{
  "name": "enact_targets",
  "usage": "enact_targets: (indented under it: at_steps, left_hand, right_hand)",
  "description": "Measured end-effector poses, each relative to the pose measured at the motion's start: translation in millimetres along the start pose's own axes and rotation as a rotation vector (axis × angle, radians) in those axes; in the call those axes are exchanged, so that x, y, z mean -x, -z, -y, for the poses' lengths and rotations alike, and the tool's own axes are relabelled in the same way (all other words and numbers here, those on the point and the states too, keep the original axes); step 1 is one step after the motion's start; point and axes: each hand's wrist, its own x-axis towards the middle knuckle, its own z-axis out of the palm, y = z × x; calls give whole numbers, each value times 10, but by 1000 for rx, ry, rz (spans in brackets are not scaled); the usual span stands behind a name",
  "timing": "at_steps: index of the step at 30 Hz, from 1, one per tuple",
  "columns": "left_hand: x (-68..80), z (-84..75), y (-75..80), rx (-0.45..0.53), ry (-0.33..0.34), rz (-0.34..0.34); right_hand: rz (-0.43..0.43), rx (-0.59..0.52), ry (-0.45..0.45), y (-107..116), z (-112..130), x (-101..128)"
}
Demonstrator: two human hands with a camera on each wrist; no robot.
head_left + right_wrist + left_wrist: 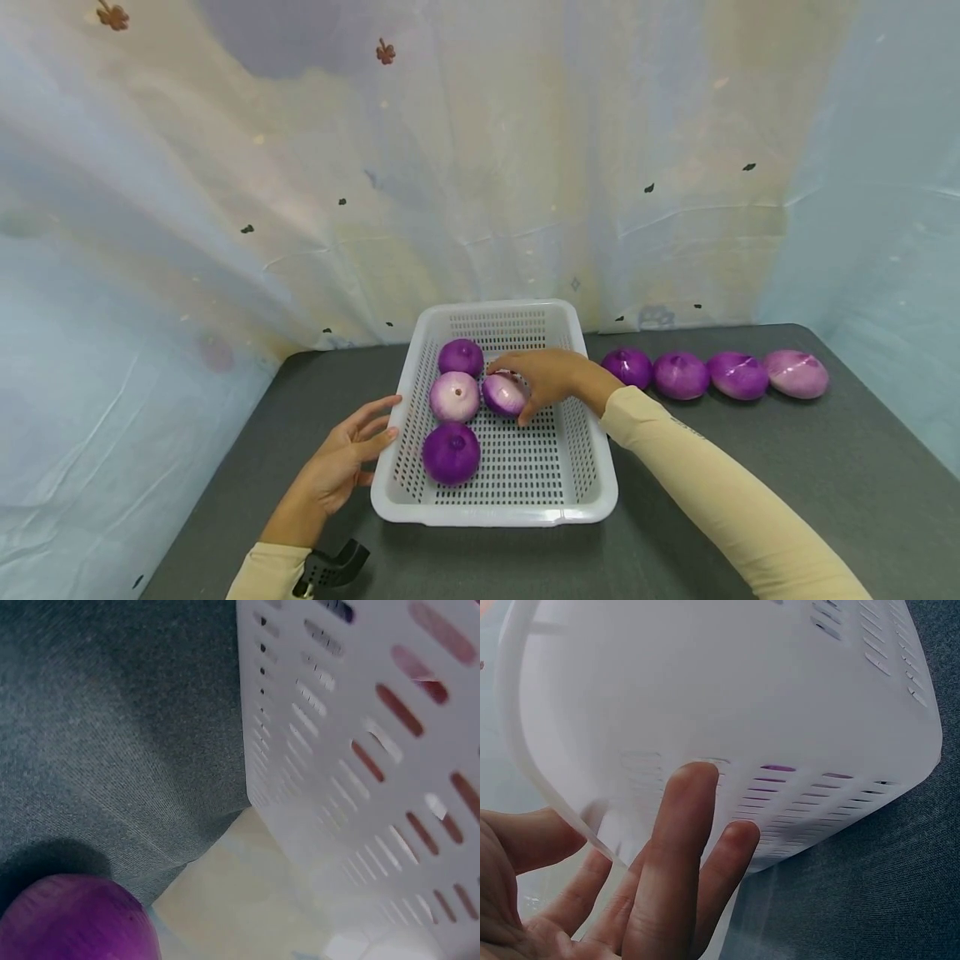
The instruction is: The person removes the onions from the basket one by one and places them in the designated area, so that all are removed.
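A white perforated plastic basket (517,512) stands on the dark table with several red onions in it. Inside it, my right hand (551,377) grips a purple-and-white red onion (505,395), fingers at the far side and thumb at the near side. Left of that onion are a dark onion (461,357), a paler onion (454,397) and another dark onion (451,454), lined up along the basket's left side. My left hand (341,458) touches the basket's left rim, its fingers extended; in the left wrist view some fingers lie along the outer wall.
Right of the basket, several more red onions (680,376) form a row near the back of the grey table (712,467). A pale patterned sheet (480,183) hangs behind and at both sides. A black band (333,567) is on the left wrist.
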Motion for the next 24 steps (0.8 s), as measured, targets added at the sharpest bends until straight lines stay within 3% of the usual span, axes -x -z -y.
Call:
enact_targets:
  at_steps: [6, 14, 24]
  left_hand:
    - [5, -10, -5, 0, 3, -10]
    - [3, -12, -3, 1, 1, -12]
    - [-3, -6, -1, 0, -6, -10]
  right_hand:
    - [4, 3, 5, -10, -6, -16]
    - [-10, -72, 7, 12, 11, -3]
    - [-134, -173, 82, 16, -26, -6]
